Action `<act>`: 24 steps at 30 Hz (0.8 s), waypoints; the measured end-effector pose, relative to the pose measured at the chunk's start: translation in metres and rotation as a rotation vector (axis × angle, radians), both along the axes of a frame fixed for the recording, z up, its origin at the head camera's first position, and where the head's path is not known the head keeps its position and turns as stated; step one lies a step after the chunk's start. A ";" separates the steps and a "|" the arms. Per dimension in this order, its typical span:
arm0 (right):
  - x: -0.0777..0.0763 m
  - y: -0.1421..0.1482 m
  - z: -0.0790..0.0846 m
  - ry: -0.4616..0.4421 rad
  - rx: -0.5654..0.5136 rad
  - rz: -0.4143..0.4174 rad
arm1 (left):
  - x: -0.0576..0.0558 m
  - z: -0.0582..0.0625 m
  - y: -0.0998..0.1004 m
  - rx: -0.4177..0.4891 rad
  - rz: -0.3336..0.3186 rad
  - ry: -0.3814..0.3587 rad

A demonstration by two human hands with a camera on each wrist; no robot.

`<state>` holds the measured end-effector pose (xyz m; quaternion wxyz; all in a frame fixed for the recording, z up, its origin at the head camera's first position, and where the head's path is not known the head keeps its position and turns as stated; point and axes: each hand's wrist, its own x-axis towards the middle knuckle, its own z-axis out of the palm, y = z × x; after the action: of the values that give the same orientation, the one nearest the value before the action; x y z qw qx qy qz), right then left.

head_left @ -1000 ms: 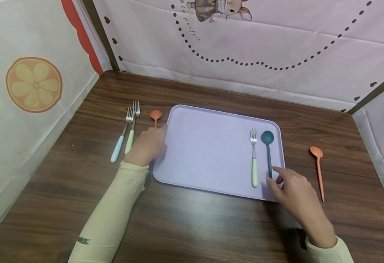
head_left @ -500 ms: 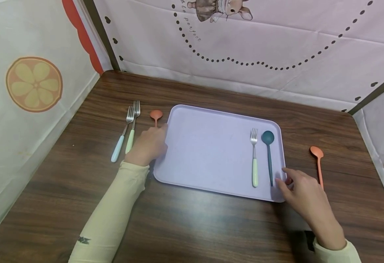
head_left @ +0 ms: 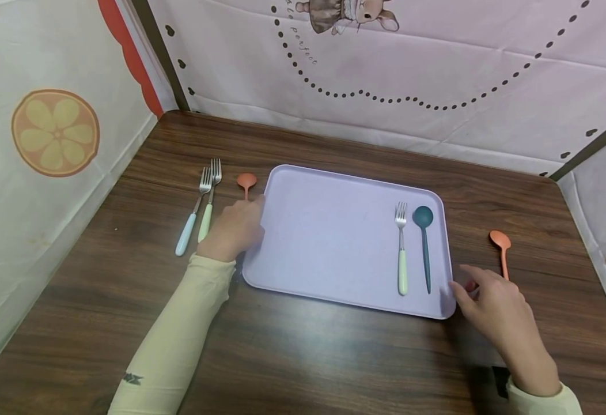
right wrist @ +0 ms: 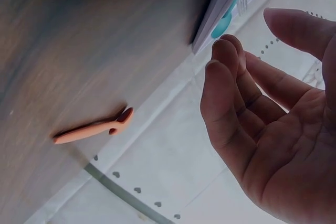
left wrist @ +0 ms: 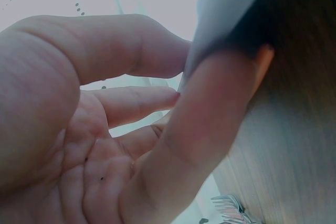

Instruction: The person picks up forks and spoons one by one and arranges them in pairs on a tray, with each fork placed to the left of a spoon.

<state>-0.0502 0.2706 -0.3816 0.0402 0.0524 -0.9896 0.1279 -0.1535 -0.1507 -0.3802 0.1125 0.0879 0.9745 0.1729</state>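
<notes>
A lavender tray lies on the wooden table. Its left rim is pinched by my left hand; in the left wrist view the tray edge stands between thumb and a finger. A green-handled fork and a dark teal spoon lie side by side on the tray's right part. Just right of the tray, my right hand hovers with loosely bent fingers and holds nothing. Beyond it an orange spoon lies on the table, its handle partly hidden by the hand.
Left of the tray lie a blue-handled fork and another green-handled fork, close together. A second orange spoon sits by the tray's left rim, its handle behind my left hand. Fabric walls enclose the table's back and sides.
My right hand has moved right, from beside the teal spoon's handle to outside the tray's right rim, uncovering the whole spoon. The left hand and the tray have stayed in place.
</notes>
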 end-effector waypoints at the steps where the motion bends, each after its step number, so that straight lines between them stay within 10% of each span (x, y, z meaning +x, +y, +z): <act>1: 0.000 0.001 0.000 0.004 0.002 -0.001 | 0.000 0.000 0.000 -0.001 -0.002 0.002; 24: 0.004 0.024 -0.001 0.048 0.001 -0.064 | 0.000 0.001 0.000 -0.002 0.001 0.002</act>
<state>-0.0465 0.2944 -0.3828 0.0681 0.0240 -0.9895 0.1249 -0.1532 -0.1508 -0.3796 0.1116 0.0873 0.9749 0.1718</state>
